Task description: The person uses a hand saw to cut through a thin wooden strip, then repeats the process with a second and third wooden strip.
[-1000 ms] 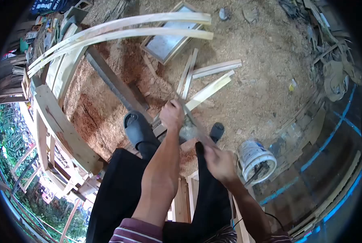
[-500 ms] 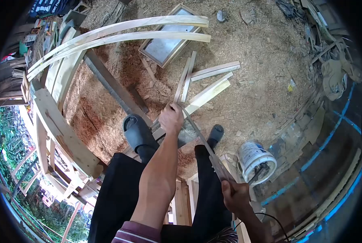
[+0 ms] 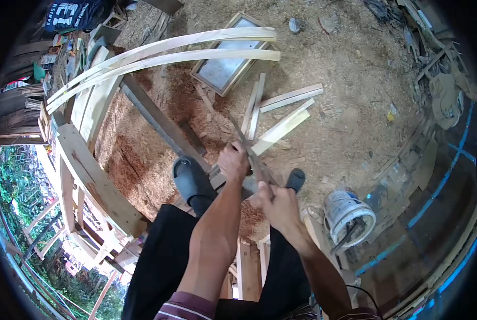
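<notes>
My right hand point(image 3: 280, 208) is closed round the handle end of a handsaw point(image 3: 253, 160), whose long thin blade points forward and away from me. Beside the blade, my left hand point(image 3: 233, 161) is curled shut over a short piece of wood point(image 3: 216, 177), mostly hidden under the hand. The blade passes close to the left fingers; whether it touches them cannot be seen. Both hands are low, between my feet in dark slippers point(image 3: 190, 178). Just beyond the blade lie several cut wooden strips point(image 3: 281, 132) on the sawdust.
Two long curved pale strips point(image 3: 195, 56) cross the far left, over a framed panel point(image 3: 222, 72). A dark beam point(image 3: 153, 117) slants toward my left foot. Thick planks point(image 3: 97, 176) stand at the left. A white bucket point(image 3: 349, 216) is on the right.
My right hand has moved forward and left, pushing the handsaw so its tip reaches farther beyond my left hand. The left hand keeps its grip. The whole view has shifted slightly.
</notes>
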The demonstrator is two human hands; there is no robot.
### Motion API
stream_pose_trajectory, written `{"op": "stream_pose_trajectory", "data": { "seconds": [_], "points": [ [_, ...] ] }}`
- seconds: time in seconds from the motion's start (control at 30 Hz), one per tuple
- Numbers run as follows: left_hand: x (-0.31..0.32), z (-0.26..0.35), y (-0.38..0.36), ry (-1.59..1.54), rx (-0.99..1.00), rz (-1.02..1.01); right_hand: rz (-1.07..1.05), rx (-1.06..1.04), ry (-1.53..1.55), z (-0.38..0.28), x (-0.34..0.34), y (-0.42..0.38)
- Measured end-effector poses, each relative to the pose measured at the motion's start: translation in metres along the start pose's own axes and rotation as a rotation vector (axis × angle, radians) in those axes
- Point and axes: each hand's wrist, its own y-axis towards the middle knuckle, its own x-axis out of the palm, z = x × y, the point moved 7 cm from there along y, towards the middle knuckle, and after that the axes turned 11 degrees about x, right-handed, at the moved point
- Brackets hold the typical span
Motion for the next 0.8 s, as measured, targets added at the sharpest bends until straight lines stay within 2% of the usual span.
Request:
{"op": "stream_pose_trajectory", "data": {
  "seconds": [0.1,0.13,0.23,0.27,0.37,0.57,0.7,0.77,0.8],
  "points": [
    [0.004,-0.005,-0.005,-0.052,-0.036,0.021,-0.112,0.091,-0.125,-0.011,-0.005,0.002],
    [0.006,-0.006,-0.006,-0.032,-0.031,0.020,-0.052,0.011,-0.122,-0.009,-0.006,0.006],
    [0.004,-0.005,-0.004,-0.039,-0.051,0.016,-0.084,-0.042,-0.070,0.007,-0.006,0.010],
    [0.006,-0.006,-0.006,-0.039,-0.065,-0.022,-0.017,-0.128,-0.009,0.010,-0.008,0.009],
    [0.010,-0.007,-0.005,-0.046,-0.082,-0.056,-0.020,-0.116,-0.033,0.030,-0.002,0.011],
    [0.003,-0.003,-0.004,0.013,-0.076,-0.027,-0.025,-0.112,-0.053,0.018,-0.002,0.012],
    [0.001,-0.002,-0.006,0.041,-0.050,-0.002,0.023,-0.104,-0.090,-0.002,-0.027,-0.031],
    [0.000,-0.001,-0.005,0.036,-0.063,-0.002,-0.019,-0.014,0.144,0.028,-0.063,-0.093],
    [-0.004,0.004,-0.009,0.055,-0.045,0.006,-0.026,0.001,0.128,0.039,-0.066,-0.105]
  ]
}}
